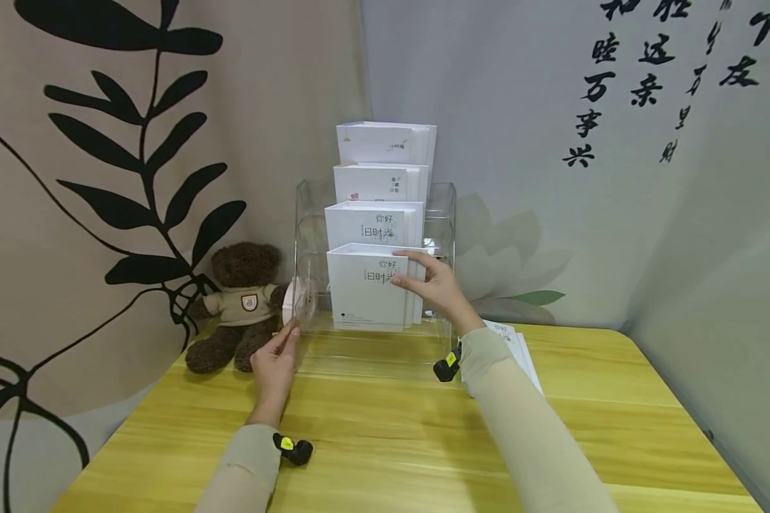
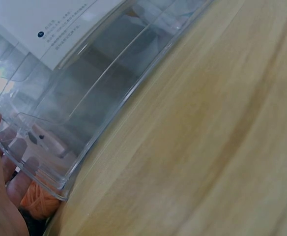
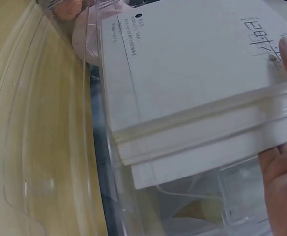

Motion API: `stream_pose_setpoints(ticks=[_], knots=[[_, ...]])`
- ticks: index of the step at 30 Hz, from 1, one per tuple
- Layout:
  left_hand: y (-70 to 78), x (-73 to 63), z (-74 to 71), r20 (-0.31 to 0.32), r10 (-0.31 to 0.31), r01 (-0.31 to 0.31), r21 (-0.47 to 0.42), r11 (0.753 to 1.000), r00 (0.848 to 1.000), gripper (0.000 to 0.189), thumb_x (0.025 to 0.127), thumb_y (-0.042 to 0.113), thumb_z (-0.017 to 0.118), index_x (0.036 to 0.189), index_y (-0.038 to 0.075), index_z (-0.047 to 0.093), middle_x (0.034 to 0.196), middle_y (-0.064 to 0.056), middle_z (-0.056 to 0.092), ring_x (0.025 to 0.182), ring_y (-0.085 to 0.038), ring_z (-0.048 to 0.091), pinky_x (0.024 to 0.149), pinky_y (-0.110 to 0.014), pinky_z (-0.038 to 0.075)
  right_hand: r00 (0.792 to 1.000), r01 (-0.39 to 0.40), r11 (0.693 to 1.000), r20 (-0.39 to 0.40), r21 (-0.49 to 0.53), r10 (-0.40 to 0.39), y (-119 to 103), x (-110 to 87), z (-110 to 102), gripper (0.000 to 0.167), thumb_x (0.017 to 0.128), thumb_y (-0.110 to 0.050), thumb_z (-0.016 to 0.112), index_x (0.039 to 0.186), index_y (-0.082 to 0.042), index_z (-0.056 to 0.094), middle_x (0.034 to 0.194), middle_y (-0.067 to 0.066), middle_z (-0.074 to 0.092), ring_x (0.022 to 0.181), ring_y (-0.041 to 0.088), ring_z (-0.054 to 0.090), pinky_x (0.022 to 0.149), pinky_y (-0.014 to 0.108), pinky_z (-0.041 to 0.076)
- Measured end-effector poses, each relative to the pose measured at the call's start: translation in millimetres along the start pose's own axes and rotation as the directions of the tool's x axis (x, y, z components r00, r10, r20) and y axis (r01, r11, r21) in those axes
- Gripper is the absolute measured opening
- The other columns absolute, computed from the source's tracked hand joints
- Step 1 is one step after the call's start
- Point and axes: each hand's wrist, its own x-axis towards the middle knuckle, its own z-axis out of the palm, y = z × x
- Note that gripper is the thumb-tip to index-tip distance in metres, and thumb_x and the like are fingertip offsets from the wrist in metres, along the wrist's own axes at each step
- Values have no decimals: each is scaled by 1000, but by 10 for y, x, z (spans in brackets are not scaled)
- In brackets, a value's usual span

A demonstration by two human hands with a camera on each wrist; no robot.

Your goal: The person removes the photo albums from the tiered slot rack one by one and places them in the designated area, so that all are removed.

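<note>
A clear tiered rack (image 1: 372, 360) stands on the table, white booklets with Chinese print standing upright in its stepped tiers. At the lowest tier my right hand (image 1: 439, 285) holds the front stack of white booklets (image 1: 367, 296) by its right side. In the right wrist view, the thumb lies on the front cover and the fingers are behind the stack (image 3: 192, 64). My left hand (image 1: 276, 360) grips the rack's lower left edge. Through the clear side panel (image 2: 50, 142), the left wrist view shows its fingers behind the plastic.
A brown teddy bear (image 1: 239, 306) sits left of the rack. More white booklets (image 1: 522, 353) lie on the table at the right, partly behind my right sleeve. Something orange and yarn-like (image 2: 39, 200) shows beside my left fingers. A printed curtain (image 1: 526, 85) hangs behind the table.
</note>
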Motion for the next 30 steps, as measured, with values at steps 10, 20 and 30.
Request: stream_pose_setpoints(ticks=[10, 20, 30], knots=[[-5, 11, -33, -5, -39, 39, 7, 999, 999, 33, 94, 51, 67, 122, 37, 73, 115, 11, 73, 103, -12, 70, 85, -31, 56, 1000, -2, 1000, -15, 22, 2, 4, 19, 126, 54, 83, -39, 84, 132, -40, 62, 131, -10, 65, 122, 19, 59, 100, 51, 47], [6, 7, -38, 1, -31, 31, -32, 999, 1000, 30, 95, 45, 69, 123, 34, 73, 116, 11, 72, 103, -12, 70, 75, -9, 50, 999, -17, 999, -35, 27, 18, 30, 21, 224, 49, 84, -46, 81, 129, -46, 63, 116, -11, 71, 96, 16, 71, 77, 41, 58], [19, -9, 4, -9, -25, 25, -11, 1000, 1000, 29, 95, 39, 71, 123, 32, 73, 116, 9, 72, 103, -14, 71, 74, -8, 48, 995, 53, 998, -92, 46, -48, 86, -21, 264, 46, 84, -42, 82, 127, -45, 65, 113, -12, 73, 95, 14, 72, 77, 40, 59]])
